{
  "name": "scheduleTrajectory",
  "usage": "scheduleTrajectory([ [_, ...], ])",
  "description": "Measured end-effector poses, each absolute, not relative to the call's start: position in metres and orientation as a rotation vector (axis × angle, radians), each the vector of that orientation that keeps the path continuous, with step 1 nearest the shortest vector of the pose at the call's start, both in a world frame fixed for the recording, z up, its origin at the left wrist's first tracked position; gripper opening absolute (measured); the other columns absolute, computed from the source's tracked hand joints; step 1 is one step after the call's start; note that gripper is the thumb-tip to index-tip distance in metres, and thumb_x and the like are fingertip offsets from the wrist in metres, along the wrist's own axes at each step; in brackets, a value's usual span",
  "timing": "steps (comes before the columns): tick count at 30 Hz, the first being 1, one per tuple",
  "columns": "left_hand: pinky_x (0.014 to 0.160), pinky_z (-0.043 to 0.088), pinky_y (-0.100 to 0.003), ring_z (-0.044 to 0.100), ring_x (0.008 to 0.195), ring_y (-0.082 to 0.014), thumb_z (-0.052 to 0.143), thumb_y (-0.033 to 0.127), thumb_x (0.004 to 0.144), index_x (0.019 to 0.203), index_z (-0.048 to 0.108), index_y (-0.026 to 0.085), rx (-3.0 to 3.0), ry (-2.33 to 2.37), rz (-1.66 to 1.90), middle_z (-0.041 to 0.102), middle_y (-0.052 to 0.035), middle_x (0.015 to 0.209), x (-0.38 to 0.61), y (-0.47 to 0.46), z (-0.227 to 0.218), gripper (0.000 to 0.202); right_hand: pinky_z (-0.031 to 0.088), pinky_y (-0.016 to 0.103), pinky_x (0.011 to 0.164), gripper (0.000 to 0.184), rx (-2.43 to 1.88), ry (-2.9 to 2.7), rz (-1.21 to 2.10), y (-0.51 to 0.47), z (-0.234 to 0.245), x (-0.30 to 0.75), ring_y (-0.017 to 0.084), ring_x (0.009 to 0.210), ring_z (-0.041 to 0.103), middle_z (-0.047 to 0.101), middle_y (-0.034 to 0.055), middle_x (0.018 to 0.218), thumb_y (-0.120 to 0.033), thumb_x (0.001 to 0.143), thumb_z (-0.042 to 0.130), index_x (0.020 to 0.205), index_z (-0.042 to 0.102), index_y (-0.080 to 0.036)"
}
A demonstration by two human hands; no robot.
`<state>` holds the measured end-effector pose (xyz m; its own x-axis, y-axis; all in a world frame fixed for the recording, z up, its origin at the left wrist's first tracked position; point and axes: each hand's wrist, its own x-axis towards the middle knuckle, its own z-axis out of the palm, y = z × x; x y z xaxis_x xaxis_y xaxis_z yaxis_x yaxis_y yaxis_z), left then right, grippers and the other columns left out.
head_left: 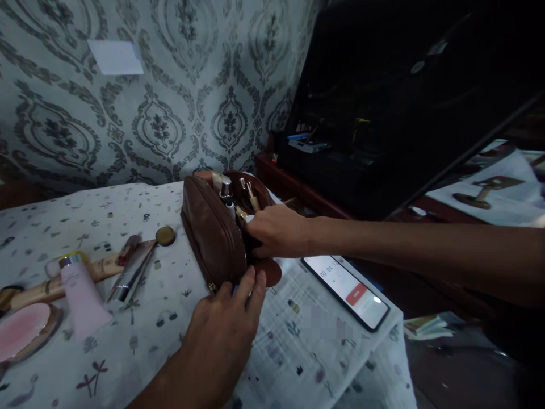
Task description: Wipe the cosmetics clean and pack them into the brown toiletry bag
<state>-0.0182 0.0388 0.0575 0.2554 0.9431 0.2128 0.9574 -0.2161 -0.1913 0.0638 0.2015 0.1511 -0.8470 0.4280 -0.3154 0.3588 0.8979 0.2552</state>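
Observation:
A brown makeup bag [210, 218] stands unzipped on the cloth, with a silver-capped bottle [226, 190], slim brushes or tubes [251, 193] and other cosmetics upright inside. My right hand [279, 230] reaches into its open side from the right, fingers curled and closed. A small pale end shows at its fingertips, but the thing is mostly hidden. My left hand [225, 324] is at the near end of the bag, its fingers against the edge beside the zip pull [213, 288]. A rounded brown flap [270, 272] lies by those fingertips.
Left on the patterned cloth [170, 346] lie a pink tube [83, 298], a silvery tube [130, 275], a round pink compact [28, 332] and a small round pot [165, 236]. A phone [347, 292] showing a timer lies right, near the table edge. A large dark screen [383, 102] leans behind.

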Motion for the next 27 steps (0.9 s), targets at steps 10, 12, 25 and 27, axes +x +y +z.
scheduleTrajectory([
  [10, 0.055, 0.059, -0.028, 0.068, 0.084, -0.0197, 0.056, -0.004, 0.071, 0.145, 0.045, 0.015, -2.252, -1.781, -0.111, 0.056, -0.0133, 0.143, -0.020, 0.036, 0.060, 0.077, 0.042, 0.029, 0.058, 0.033, 0.816, 2.651, 0.221, 0.194, 0.150, 0.066, 0.028, 0.084, 0.071, 0.075, 0.0137, 0.089, -0.040, 0.081, 0.062, 0.098, 0.070, -0.013],
  [12, 0.056, 0.059, -0.028, 0.068, 0.085, -0.0195, 0.057, -0.003, 0.073, 0.145, 0.044, 0.014, -2.249, -1.782, -0.114, 0.056, -0.0143, 0.143, -0.020, 0.035, 0.060, 0.075, 0.042, 0.030, 0.059, 0.036, 0.779, 2.662, 0.272, 0.193, 0.143, 0.066, 0.029, 0.085, 0.071, 0.074, 0.0147, 0.090, -0.038, 0.083, 0.062, 0.105, 0.066, -0.010],
  [25, 0.063, 0.061, -0.030, 0.068, 0.093, -0.0222, 0.061, -0.002, 0.067, 0.150, 0.034, 0.013, -2.367, -1.849, 0.015, 0.048, -0.0158, 0.150, -0.022, 0.034, 0.068, 0.089, 0.042, 0.025, 0.057, 0.041, 0.713, 2.981, 0.453, 0.176, 0.156, 0.106, 0.020, 0.081, 0.069, 0.067, 0.0102, 0.112, -0.035, 0.090, 0.064, 0.126, 0.055, -0.019],
  [27, 0.063, 0.061, -0.030, 0.068, 0.094, -0.0224, 0.061, -0.002, 0.066, 0.151, 0.032, 0.012, -2.371, -1.840, 0.009, 0.046, -0.0158, 0.151, -0.022, 0.034, 0.067, 0.091, 0.045, 0.024, 0.057, 0.029, 0.654, 3.065, 0.486, 0.175, 0.149, 0.119, 0.017, 0.077, 0.069, 0.068, 0.0103, 0.112, -0.027, 0.093, 0.058, 0.121, 0.060, -0.018],
])
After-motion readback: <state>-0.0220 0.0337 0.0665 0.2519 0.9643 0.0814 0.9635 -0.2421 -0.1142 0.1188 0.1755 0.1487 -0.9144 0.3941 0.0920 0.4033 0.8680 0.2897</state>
